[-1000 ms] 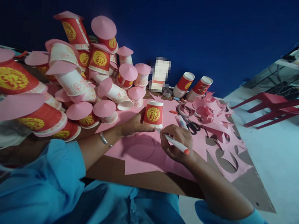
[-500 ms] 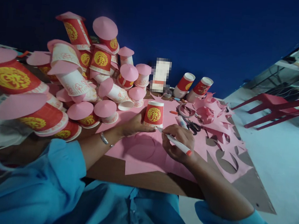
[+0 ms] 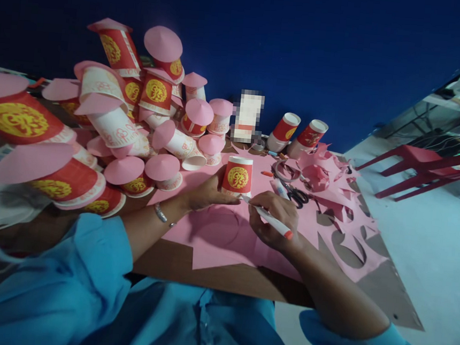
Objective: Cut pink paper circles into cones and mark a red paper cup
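An upside-down red paper cup (image 3: 237, 176) with a gold emblem stands on the pink paper (image 3: 223, 252). My left hand (image 3: 209, 192) is closed around its lower left side, thumb along the rim; the other fingers are partly hidden behind the cup. In my right hand (image 3: 277, 214), a white marker (image 3: 274, 223) with an orange-red end is gripped like a pen. Its pale tip meets the cup's base near my left thumb. A faint round outline shows on the paper in front of the cup.
Several cups with pink cone tops (image 3: 161, 167) are heaped at left. Black-handled scissors (image 3: 298, 196), a roll of tape (image 3: 286, 172) and pink scraps (image 3: 342, 204) lie at right. Two cup stacks (image 3: 284, 131) stand behind. A red stool (image 3: 420, 162) is beyond the table.
Hardly anything differs. The view has shifted very slightly; both hands keep their places at the cup, and the marker tip stays by its rim.
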Demonstrator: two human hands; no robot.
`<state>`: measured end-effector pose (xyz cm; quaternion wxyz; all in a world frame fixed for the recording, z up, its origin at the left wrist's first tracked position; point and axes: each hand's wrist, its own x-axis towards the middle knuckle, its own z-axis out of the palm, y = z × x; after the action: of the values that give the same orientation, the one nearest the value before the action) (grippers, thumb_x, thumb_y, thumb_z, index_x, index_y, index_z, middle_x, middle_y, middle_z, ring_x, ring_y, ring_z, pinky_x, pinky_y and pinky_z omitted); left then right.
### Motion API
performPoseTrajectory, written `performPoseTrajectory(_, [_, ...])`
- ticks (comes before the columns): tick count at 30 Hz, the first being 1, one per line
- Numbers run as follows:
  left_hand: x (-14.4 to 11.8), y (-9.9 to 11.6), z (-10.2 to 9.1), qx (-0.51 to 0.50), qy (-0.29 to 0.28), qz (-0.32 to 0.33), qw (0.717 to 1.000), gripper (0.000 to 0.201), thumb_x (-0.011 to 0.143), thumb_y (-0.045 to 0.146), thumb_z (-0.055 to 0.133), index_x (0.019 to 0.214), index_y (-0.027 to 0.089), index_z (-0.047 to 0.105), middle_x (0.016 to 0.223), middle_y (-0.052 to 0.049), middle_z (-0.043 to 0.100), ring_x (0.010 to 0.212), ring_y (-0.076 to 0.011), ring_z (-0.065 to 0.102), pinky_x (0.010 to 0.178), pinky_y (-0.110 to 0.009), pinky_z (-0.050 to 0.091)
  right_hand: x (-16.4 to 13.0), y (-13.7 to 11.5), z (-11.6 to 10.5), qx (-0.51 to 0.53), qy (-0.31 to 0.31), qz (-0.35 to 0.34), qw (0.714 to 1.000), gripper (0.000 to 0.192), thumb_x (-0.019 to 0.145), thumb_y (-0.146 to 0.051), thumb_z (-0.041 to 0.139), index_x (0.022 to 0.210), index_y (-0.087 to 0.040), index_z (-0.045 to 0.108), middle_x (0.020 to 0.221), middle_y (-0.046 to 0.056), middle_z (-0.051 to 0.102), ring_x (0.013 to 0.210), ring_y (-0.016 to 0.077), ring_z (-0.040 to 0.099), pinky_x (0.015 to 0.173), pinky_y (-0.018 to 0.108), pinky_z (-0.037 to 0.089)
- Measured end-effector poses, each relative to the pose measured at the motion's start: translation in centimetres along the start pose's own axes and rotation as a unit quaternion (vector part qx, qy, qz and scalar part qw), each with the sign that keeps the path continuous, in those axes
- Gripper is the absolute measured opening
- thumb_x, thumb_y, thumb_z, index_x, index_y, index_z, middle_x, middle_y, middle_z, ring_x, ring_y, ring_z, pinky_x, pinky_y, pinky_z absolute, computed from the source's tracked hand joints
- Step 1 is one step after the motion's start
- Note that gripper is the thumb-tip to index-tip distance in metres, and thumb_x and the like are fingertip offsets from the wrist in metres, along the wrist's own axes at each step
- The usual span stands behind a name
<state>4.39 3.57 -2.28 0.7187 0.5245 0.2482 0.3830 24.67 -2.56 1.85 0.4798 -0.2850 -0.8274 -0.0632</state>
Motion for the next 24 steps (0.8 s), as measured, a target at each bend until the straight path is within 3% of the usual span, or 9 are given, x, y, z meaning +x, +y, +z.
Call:
performPoseTrajectory(9, [0.01, 0.07, 0.0, 0.006, 0.009, -0.005, 1.0, 0.1, 0.066, 0.025, 0.098, 0.153, 0.027, 0.047, 0.134, -0.013, 0.07, 0.127, -0.0342, 0.065, 0.106, -0.052, 0.052, 0.22, -0.22, -0.33, -0.01, -0.024, 0.007, 1.0, 0.017, 0.091, -0.008, 0.059, 0.095, -0.024, 0.057, 0.073, -0.001, 0.072, 0.057, 0.0132, 0.065, 0.055, 0.025, 0.049])
performPoseTrajectory(24, [0.0, 0.22, 0.06, 0.03, -0.005, 0.0, 1.0, 0.106, 0.069, 0.031, 0.097, 0.159, 0.03, 0.041, 0.142, -0.016, 0.066, 0.132, -0.0363, 0.064, 0.108, -0.054, 0.054, -0.05, 0.06, -0.02, 0.009, -0.009, 0.008, 1.0, 0.019, 0.091, -0.007, 0.062, 0.101, -0.024, 0.06, 0.078, 0.0, 0.074, 0.062, 0.015, 0.07, 0.06, 0.025, 0.054])
